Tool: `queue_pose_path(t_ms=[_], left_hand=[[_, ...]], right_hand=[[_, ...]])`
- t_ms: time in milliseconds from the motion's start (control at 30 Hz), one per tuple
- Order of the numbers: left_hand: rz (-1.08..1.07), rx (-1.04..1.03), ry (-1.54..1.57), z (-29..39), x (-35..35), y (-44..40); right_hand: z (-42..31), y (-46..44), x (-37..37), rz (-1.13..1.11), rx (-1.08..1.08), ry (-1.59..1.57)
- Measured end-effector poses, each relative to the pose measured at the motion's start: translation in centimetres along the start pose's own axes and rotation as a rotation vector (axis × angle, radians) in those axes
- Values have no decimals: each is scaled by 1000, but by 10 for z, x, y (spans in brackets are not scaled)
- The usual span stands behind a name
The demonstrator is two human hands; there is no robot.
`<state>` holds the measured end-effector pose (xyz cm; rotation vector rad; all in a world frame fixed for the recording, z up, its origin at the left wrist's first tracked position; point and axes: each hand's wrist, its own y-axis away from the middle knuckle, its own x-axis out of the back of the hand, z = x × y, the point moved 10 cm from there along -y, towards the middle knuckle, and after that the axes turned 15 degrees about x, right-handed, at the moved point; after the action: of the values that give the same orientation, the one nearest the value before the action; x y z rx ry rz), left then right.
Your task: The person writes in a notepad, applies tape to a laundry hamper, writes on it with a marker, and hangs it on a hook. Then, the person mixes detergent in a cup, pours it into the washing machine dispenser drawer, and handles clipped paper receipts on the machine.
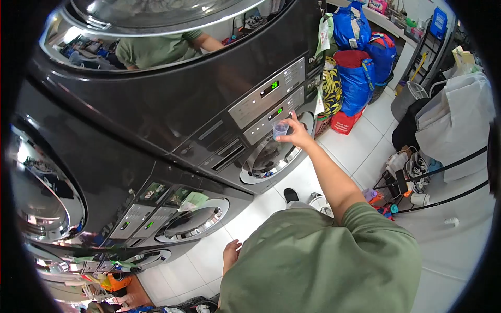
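Observation:
Reaching forward, my right hand holds a small clear plastic cup between thumb and fingers, with one finger raised towards the lower control panel of a dark stacked machine. Behind the cup is the round glass door of the lower machine. The upper panel shows green digits. My left hand hangs low by my side over the white tiles, its fingers curled; whether it holds anything is hidden.
More dark machines stand to the left. Blue bags and a red bag are stacked beyond the machine. A grey bin, white sheets on a rack and shoes stand to the right.

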<state>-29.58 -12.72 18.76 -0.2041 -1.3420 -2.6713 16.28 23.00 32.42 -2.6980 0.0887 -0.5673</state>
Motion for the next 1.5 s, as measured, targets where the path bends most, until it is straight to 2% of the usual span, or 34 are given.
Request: queue_pose_path(t_ms=[67,100,200,233,300,333,400,433,533,600,633,733,867,967,1100,1200,1233,1333,1400,1467,1500], left_hand=[[19,175,299,-25,10,14],[73,161,238,-12,10,30],[51,37,169,-20,17,20],[60,91,202,-29,18,14],[74,198,257,-15,7,19],[67,173,209,-6,2,14],[42,123,104,8,-13,-7],[55,91,12,14,-20,-22],[54,-68,-146,63,-59,-39],[50,-254,-208,114,-94,-36],[43,-370,-206,150,-116,-19],[52,-613,-267,239,-187,-9],[-109,-773,-226,345,-318,6],[-200,-789,-61,394,-411,-17],[26,-710,-127,414,-484,-63],[78,-612,83,413,-513,-92],[17,-488,264,409,-523,-98],[-180,-442,530,415,-550,-109],[-291,-293,588,408,-566,-125],[-360,-291,669,412,-576,-105],[-320,-197,687,406,-577,-99]], right_hand=[[6,-4,-5,-2,-24,18],[9,-8,-9,-10,-20,-67],[2,-9,-12,-60,-41,-46],[-4,-9,-12,-62,-52,-145],[-3,-9,-11,-103,-37,-77],[2,-8,-8,-113,-33,-42],[-5,-2,-4,-53,124,-51],[-12,9,-4,-58,112,-40],[-29,46,-8,-95,128,-314],[-37,72,-2,-173,130,-351],[-51,81,11,-252,206,-251],[-37,100,54,-351,149,-187],[-7,85,151,-304,59,-150],[35,69,231,-190,97,-78],[105,67,320,-74,-20,-87],[142,73,359,-63,-102,-194],[153,75,368,-63,-135,-235],[162,67,395,-166,-154,-176],[165,60,412,-172,-148,-182],[173,51,431,-168,-134,-175],[179,49,439,-160,-125,-172]])
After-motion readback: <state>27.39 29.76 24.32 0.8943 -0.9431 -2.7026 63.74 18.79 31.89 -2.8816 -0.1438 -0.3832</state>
